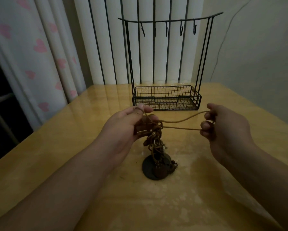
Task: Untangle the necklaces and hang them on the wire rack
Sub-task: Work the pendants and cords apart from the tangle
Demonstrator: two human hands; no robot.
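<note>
A tangle of brown cord necklaces (154,135) hangs in the air above the table. My left hand (131,124) grips the knot at its top. A loop of cord (181,125) stretches out to the right, where my right hand (223,125) pinches its end. Dark round pendants (156,169) at the bottom of the tangle rest on the table. The black wire rack (166,99) stands upright just behind my hands, with a mesh basket at its base and several bare hooks (181,30) on its top bar.
The glossy yellow wooden table (140,205) carries the rack. Behind it are white vertical slats (116,47), a curtain with pink hearts (39,47) at the left and a pale wall (256,47) at the right.
</note>
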